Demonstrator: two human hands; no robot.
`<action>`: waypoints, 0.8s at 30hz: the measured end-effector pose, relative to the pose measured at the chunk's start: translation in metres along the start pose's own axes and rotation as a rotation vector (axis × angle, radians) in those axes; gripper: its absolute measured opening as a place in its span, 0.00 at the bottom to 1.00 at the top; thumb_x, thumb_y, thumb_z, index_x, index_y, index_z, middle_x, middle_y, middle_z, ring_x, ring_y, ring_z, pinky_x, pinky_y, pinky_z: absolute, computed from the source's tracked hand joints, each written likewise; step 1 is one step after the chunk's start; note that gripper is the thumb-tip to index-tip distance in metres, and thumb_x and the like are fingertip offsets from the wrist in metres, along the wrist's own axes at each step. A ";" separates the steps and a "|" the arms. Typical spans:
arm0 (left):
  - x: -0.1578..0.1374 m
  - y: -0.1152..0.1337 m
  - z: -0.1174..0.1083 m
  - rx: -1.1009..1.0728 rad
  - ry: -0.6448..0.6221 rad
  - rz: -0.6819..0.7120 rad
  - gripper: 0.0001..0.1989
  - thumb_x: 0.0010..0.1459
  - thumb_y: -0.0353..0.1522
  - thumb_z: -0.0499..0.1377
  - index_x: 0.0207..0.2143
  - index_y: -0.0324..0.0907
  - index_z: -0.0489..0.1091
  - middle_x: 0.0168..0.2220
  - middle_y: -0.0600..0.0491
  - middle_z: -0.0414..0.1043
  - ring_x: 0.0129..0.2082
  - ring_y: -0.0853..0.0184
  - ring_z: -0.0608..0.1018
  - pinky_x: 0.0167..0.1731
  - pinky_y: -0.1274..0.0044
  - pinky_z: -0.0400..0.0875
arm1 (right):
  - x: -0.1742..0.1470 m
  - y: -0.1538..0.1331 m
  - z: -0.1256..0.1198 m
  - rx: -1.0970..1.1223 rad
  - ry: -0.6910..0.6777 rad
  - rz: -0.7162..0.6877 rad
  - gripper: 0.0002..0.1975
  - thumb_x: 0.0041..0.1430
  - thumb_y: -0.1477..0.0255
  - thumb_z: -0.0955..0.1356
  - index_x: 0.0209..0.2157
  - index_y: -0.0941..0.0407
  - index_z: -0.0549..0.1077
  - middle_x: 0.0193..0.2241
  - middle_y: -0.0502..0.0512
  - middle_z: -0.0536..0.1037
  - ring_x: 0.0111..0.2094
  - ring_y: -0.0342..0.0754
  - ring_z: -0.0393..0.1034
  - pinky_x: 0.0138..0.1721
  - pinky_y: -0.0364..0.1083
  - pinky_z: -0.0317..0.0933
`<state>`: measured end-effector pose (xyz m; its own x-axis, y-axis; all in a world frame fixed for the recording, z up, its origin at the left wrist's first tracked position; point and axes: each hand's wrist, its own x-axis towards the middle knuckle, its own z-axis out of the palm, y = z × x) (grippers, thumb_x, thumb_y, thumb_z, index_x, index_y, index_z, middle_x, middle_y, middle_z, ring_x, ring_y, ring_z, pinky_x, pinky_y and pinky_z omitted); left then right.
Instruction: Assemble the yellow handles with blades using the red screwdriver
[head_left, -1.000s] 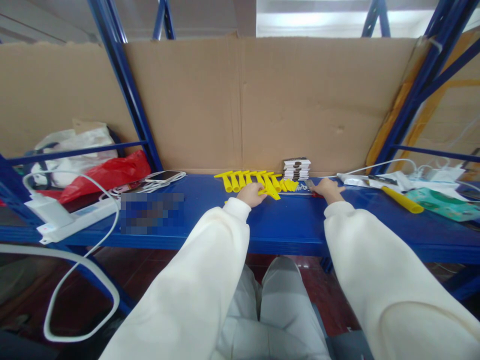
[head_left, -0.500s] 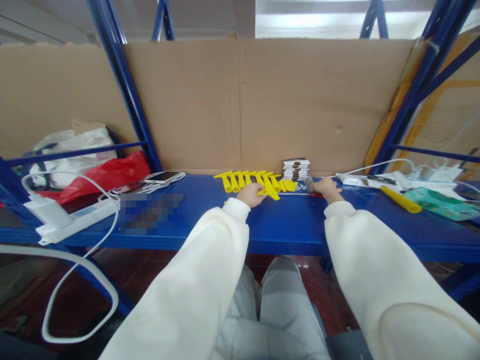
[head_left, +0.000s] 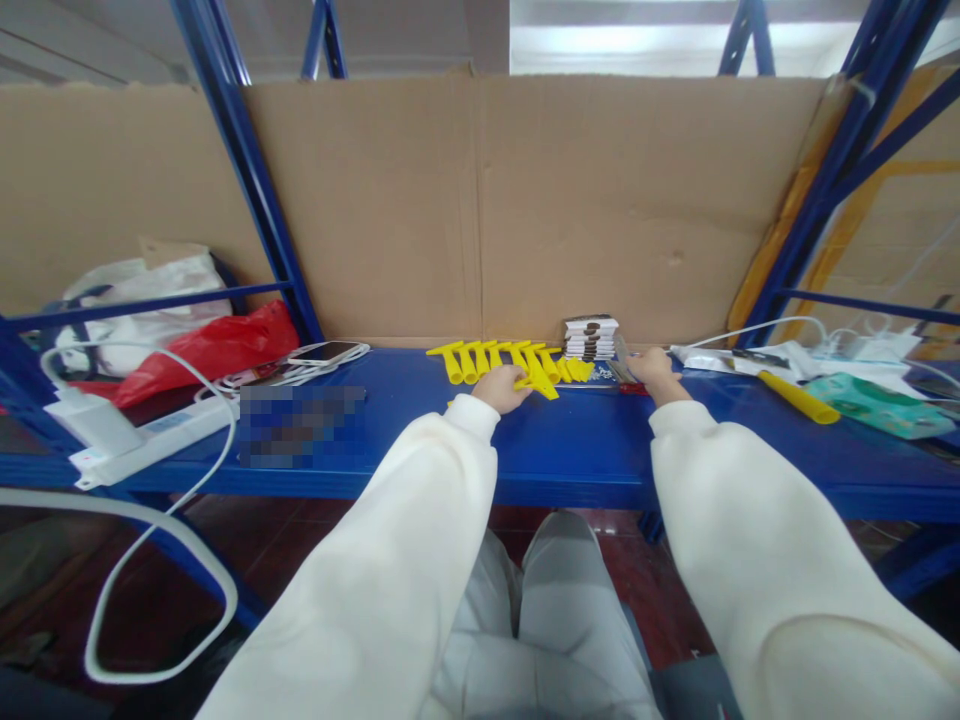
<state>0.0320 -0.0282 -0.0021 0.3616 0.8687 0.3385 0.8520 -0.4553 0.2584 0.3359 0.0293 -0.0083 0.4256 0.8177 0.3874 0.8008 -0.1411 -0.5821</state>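
My left hand (head_left: pixel 503 390) is closed around a yellow T-shaped plastic scraper (head_left: pixel 541 385), whose wide end points right, just above the blue shelf. Behind it, several similar yellow scrapers (head_left: pixel 471 365) lie in a row. Some small yellow pieces (head_left: pixel 574 371) sit right of that row, beside a scatter of tiny pale parts (head_left: pixel 602 372). My right hand (head_left: pixel 651 368) is at the right of these parts, its fingers drawn together by a thin greyish piece (head_left: pixel 622 347). What the fingertips hold is too small to name. A red-handled tool (head_left: pixel 634 388) lies under that hand.
A stack of small white boxes with dark print (head_left: pixel 590 338) stands against the cardboard panel (head_left: pixel 600 200). At right lie a yellow tube (head_left: pixel 801 397) and a green packet (head_left: pixel 881 405). A power strip (head_left: pixel 154 445), a phone (head_left: pixel 328 352) and a red bag (head_left: pixel 217 350) are at left.
My right hand has lifted and turned slightly, and the greyish piece by its fingertips now stands higher. The left hand and its scraper stay where they were.
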 end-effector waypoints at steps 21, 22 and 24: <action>0.003 -0.003 0.004 -0.048 0.108 -0.005 0.13 0.59 0.32 0.64 0.47 0.40 0.77 0.51 0.45 0.78 0.53 0.60 0.79 0.55 0.72 0.72 | -0.062 -0.068 0.013 0.633 -0.411 -0.353 0.12 0.43 0.61 0.74 0.22 0.55 0.79 0.27 0.52 0.79 0.33 0.49 0.71 0.40 0.48 0.65; 0.003 -0.003 0.004 -0.056 0.116 0.000 0.13 0.59 0.32 0.64 0.47 0.41 0.77 0.51 0.45 0.78 0.53 0.60 0.79 0.55 0.72 0.72 | -0.066 -0.070 0.015 0.623 -0.457 -0.368 0.11 0.42 0.61 0.74 0.22 0.55 0.78 0.26 0.52 0.78 0.32 0.48 0.70 0.38 0.47 0.64; 0.003 -0.003 0.004 -0.062 0.125 0.012 0.13 0.60 0.31 0.64 0.47 0.41 0.77 0.51 0.46 0.78 0.53 0.60 0.78 0.55 0.72 0.72 | -0.071 -0.071 0.017 0.589 -0.507 -0.387 0.10 0.41 0.63 0.74 0.20 0.55 0.77 0.25 0.51 0.77 0.31 0.46 0.68 0.36 0.46 0.62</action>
<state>0.0318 -0.0234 -0.0056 0.3182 0.8339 0.4510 0.8217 -0.4798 0.3075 0.2414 -0.0091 -0.0065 -0.1830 0.9184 0.3509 0.4423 0.3957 -0.8049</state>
